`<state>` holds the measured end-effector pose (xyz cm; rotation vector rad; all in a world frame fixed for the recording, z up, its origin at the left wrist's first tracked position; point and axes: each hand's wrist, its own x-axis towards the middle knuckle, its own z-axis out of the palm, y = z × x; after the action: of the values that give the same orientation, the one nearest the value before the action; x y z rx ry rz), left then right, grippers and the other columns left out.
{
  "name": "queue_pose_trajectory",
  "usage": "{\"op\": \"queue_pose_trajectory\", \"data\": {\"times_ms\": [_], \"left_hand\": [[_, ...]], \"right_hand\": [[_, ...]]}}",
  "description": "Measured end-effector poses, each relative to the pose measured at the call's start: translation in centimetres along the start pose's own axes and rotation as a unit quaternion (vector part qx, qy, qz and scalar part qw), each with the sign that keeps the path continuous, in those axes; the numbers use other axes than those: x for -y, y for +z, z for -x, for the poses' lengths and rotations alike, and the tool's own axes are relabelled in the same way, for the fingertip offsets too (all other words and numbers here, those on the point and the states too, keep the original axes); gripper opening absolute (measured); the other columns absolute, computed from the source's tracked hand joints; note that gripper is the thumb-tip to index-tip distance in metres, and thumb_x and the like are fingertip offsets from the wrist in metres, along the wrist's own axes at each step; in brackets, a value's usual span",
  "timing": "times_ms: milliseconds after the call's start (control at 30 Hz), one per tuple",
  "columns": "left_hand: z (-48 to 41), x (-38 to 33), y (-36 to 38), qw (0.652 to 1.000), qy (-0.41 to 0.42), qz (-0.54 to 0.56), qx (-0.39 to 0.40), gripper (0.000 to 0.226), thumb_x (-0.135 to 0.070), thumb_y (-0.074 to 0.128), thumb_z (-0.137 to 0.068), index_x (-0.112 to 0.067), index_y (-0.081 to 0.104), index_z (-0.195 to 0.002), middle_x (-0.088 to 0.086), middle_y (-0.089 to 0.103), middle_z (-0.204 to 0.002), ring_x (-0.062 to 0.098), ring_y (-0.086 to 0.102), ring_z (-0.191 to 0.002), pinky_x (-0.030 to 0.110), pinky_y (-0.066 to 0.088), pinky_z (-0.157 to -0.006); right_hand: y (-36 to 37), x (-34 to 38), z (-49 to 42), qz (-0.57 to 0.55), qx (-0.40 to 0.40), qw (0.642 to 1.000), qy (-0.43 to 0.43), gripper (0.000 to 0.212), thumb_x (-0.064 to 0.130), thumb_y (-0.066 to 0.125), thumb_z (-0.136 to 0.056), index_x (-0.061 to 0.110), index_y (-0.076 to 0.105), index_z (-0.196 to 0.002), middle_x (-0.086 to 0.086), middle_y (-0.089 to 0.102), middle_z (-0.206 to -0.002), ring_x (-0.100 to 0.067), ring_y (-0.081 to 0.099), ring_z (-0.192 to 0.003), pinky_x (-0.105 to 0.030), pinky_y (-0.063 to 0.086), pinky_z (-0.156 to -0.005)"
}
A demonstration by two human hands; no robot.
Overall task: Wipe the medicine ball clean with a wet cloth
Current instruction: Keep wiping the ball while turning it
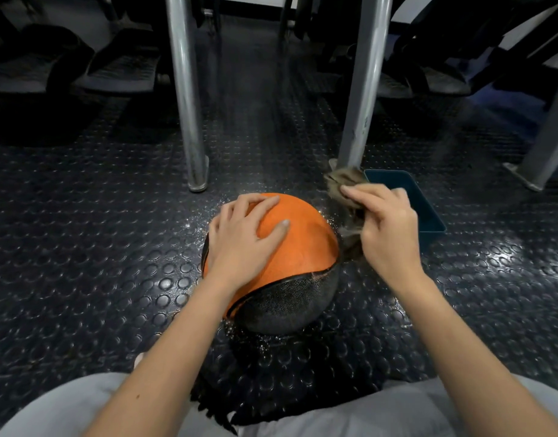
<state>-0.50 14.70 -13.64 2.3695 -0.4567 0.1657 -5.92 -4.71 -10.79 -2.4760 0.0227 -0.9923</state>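
The medicine ball (303,247) sits on a dark studded rubber floor (98,216), directly in front of the person's knees, which are clad in light grey trousers (66,405). The ball has a wide orange panel on top and a dark grey textured panel facing the person, with a black seam between the two. The left hand (243,234) lies flat on the orange panel, its fingers straight and spread and its thumb reaching toward the middle of the ball. The right hand (388,228) is just beside the ball's right flank, fingers curled around a brownish cloth (342,179). The cloth is bunched and blurred. One part sticks out beyond the fingertips, and another hangs under the palm close against the ball's edge, though the blur hides whether it actually touches. Just behind the right hand, a dark teal rectangular tub (433,236) stands on the floor, partly covered by the hand. Its inside is dark, and its contents cannot be made out. Fine water droplets (195,220) glisten on the floor around the ball's left and near sides. Two steel posts rise from the floor beyond the ball, the left post (186,89) behind the left hand and the right post (362,89) just behind the cloth.
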Motion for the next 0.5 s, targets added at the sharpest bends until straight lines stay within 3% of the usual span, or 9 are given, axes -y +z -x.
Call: {"op": "queue_pose_trajectory", "data": {"times_ms": [100,167,233,300,400,467,500], "left_hand": [[-0.1,0.0,0.2,1.0,0.011,-0.005,-0.001,0.063,-0.068,0.029,-0.078,-0.043,0.048,-0.132,-0.02,0.039,-0.13,0.005,0.026,-0.121,0.033,0.018,-0.104],[-0.1,-0.2,0.3,1.0,0.012,-0.004,0.003,0.054,-0.065,0.037,-0.085,-0.042,0.048,-0.132,-0.019,0.04,-0.132,0.006,0.027,-0.122,0.035,0.018,-0.106],[-0.1,-0.2,0.3,1.0,0.007,-0.008,0.004,0.045,-0.056,0.045,-0.091,-0.041,0.047,-0.133,-0.019,0.038,-0.133,0.007,0.026,-0.125,0.035,0.016,-0.108],[-0.1,-0.2,0.2,1.0,0.007,-0.007,0.008,0.046,-0.058,0.042,-0.091,-0.041,0.046,-0.134,-0.02,0.038,-0.133,0.007,0.025,-0.125,0.035,0.016,-0.108],[-0.5,0.1,-0.1,1.0,0.001,0.003,0.009,0.057,-0.062,0.034,-0.081,-0.042,0.047,-0.132,-0.02,0.038,-0.131,0.007,0.027,-0.124,0.035,0.019,-0.108],[-0.6,0.1,0.0,1.0,-0.001,0.002,0.013,0.06,-0.064,0.032,-0.079,-0.042,0.047,-0.132,-0.02,0.038,-0.131,0.008,0.028,-0.124,0.037,0.021,-0.108],[-0.6,0.1,0.0,1.0,-0.001,0.004,0.012,0.061,-0.065,0.032,-0.078,-0.042,0.048,-0.132,-0.02,0.038,-0.131,0.008,0.028,-0.123,0.037,0.021,-0.108]], "right_hand": [[1.4,1.8,2.0,-0.039,0.057,0.993,-0.1,0.04,-0.001,0.038,-0.084,0.006,0.072,-0.103,0.0,0.066,-0.103,-0.016,0.042,-0.086,-0.02,0.037,-0.077],[2.1,0.7,2.3,-0.02,0.121,0.991,-0.058,0.038,-0.001,0.04,-0.083,0.007,0.074,-0.098,-0.003,0.069,-0.099,-0.015,0.04,-0.082,-0.02,0.034,-0.072],[1.4,-0.7,1.3,0.014,0.142,0.989,0.026,0.041,-0.013,0.043,-0.08,0.008,0.074,-0.097,-0.003,0.07,-0.098,-0.016,0.041,-0.082,-0.023,0.031,-0.07],[-0.4,-0.7,0.4,0.013,0.082,0.995,0.063,0.046,-0.019,0.043,-0.079,0.009,0.073,-0.099,0.003,0.067,-0.099,-0.019,0.045,-0.086,-0.03,0.038,-0.076],[-1.3,1.7,0.0,-0.039,-0.047,0.997,-0.039,0.044,-0.013,0.04,-0.078,0.007,0.072,-0.102,0.007,0.061,-0.101,-0.018,0.048,-0.089,-0.021,0.042,-0.08],[0.3,1.9,1.2,-0.031,-0.019,0.995,-0.092,0.042,-0.009,0.038,-0.079,0.004,0.072,-0.102,0.001,0.064,-0.103,-0.019,0.046,-0.09,-0.019,0.04,-0.082],[1.4,1.3,1.8,-0.014,0.035,0.997,-0.07,0.043,-0.01,0.039,-0.079,0.004,0.071,-0.103,-0.003,0.067,-0.103,-0.02,0.045,-0.089,-0.022,0.042,-0.083]]}}
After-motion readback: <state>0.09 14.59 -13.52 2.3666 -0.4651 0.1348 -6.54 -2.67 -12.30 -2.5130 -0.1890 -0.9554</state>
